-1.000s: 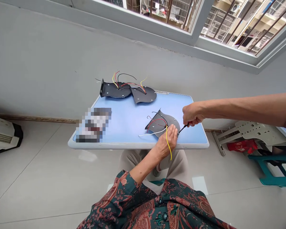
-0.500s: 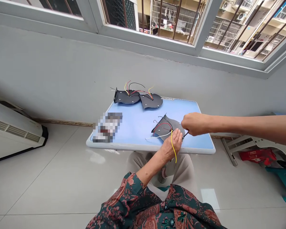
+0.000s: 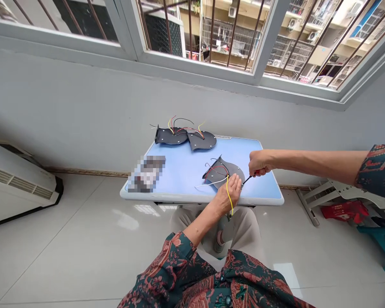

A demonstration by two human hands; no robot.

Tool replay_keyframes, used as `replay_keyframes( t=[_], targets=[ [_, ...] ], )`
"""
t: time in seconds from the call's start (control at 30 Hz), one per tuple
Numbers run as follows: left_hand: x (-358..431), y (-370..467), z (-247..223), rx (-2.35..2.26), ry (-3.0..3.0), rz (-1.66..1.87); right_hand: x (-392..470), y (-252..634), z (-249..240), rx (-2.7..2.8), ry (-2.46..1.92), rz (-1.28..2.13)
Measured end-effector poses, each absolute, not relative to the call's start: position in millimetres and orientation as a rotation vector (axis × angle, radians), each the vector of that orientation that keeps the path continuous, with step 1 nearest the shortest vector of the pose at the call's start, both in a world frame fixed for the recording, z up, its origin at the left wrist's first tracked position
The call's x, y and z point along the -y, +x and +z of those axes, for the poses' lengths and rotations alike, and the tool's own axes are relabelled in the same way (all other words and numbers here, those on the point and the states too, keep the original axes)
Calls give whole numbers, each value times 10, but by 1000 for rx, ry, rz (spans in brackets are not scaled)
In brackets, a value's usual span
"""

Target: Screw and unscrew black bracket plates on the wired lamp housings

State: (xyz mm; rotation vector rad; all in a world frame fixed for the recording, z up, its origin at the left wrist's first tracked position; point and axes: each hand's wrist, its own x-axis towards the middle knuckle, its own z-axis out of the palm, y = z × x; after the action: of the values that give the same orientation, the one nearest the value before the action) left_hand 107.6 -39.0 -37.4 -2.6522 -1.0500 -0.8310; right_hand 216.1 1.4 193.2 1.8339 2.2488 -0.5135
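A dark rounded plate (image 3: 226, 168) with an upright flange and red, black, white and yellow wires lies near the front of the blue table. My left hand (image 3: 227, 194) rests on its near edge, fingers laid over the surface, with the yellow wire trailing across the hand. Closed around the red handle of a screwdriver (image 3: 249, 178) is my right hand (image 3: 259, 163), right of the plate. The screwdriver slants down to the left, its tip at a screw on the plate's right edge.
Two similar wired plates, left (image 3: 171, 136) and right (image 3: 201, 140), sit at the back of the table (image 3: 176, 171). A pixelated patch covers the table's left end. Beyond are a wall and barred windows.
My right hand has drawn back slightly from the plate, showing more of the screwdriver shaft and the red handle. The whole view has shifted a little; my left hand stays on the plate.
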Motion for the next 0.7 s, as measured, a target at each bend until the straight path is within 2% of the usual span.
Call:
replay_keyframes(
  t=[0.1, 0.2, 0.23, 0.3, 0.4, 0.43, 0.5, 0.6, 0.7],
  targets=[
    [356, 1059, -368, 1018, -2634, -837, 82, 2299, 2167, -2106, 1846, -534],
    [413, 972, -369, 966, -2593, -930, 186, 2535, 2361, -2449, 1982, -594],
    [470, 928, -381, 944, -2572, -998, 214, 2623, 2351, -2669, 2064, -698],
    [649, 825, -431, 881, -2520, -1188, 241, 2781, 2169, -3034, 2244, -1113],
    [1007, 672, -532, 960, -2403, -1516, 180, 2912, 1591, -2919, 2311, -1682],
    [1121, 630, -556, 1086, -2353, -1613, 133, 2923, 1375, -2742, 2315, -1815],
    [1292, 566, -559, 1462, -2211, -1811, 13, 2911, 998, -2616, 2313, -1871],
    [1352, 524, -444, 2063, -1995, -2196, -189, 2862, 655, -2513, 2399, -1757],
    [1221, 516, -242, 2419, -1834, -2678, -349, 2803, 521, -2434, 2457, -1588]
  ],
)
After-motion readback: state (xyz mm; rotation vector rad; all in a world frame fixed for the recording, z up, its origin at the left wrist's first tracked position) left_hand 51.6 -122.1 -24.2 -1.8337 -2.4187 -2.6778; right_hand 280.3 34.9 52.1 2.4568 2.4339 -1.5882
